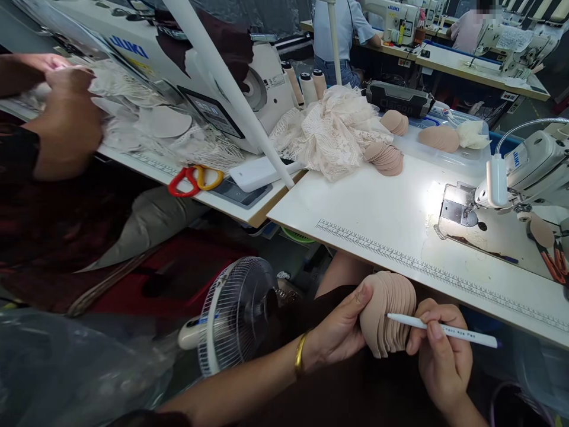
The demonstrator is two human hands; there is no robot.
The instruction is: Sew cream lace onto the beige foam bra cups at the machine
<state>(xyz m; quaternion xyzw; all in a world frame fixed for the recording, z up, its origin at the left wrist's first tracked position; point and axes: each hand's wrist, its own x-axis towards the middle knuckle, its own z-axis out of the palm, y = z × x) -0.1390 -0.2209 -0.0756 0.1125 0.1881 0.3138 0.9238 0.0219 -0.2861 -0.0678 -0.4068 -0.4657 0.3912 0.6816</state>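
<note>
Fanned out in my left hand (pixel 340 329) is a stack of beige fabric pieces (pixel 386 314) with rounded edges, its thumb lying on the left side of the stack. My right hand (pixel 444 350) grips a white marker pen (pixel 466 336) between thumb and fingers. The pen's pale tip end crosses the front of the stack, and its dark end points right. Fingers of the right hand are close by the stack's right edge; whether they touch it I cannot tell. Both hands are above my lap, before the table edge.
A white sewing table (pixel 355 204) with a printed ruler carries a lit sewing machine (pixel 533 169), orange-handled snips (pixel 553 261), lace fabric (pixel 333 130) and more beige pieces (pixel 384 159). A fan (pixel 237 314) stands left of my arm. A co-worker's hands (pixel 66 77) handle lace beside red-and-yellow scissors (pixel 184 182).
</note>
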